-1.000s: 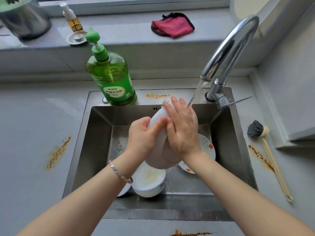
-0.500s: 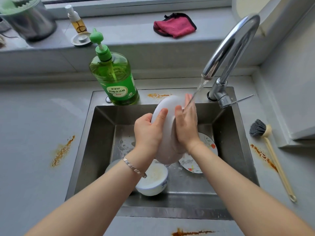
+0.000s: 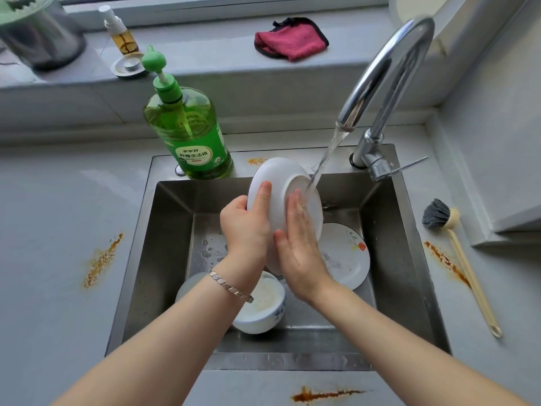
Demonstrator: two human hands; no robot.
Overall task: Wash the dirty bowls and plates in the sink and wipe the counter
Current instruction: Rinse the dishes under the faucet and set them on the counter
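My left hand (image 3: 244, 225) grips the rim of a white bowl (image 3: 278, 183), held on edge over the steel sink (image 3: 175, 244) with its underside facing me. Flat against that underside lies my right hand (image 3: 298, 244), fingers straight. Water from the chrome tap (image 3: 386, 71) runs onto the bowl's base. Below in the sink sit a blue-patterned bowl (image 3: 263, 312) with milky residue, a flowered plate (image 3: 348, 256) and a partly hidden dish (image 3: 187, 285) under my left forearm.
A green dish soap bottle (image 3: 187, 130) stands on the sink's back rim. A wooden-handled brush (image 3: 450, 238) lies on the right counter. Orange stains (image 3: 101, 262) mark the grey counter left, right and front. A red cloth (image 3: 292, 41) lies on the sill.
The bowl has turned so more of its underside faces me and the stream hits it. My right hand slid down from the bowl's upper part to its lower underside.
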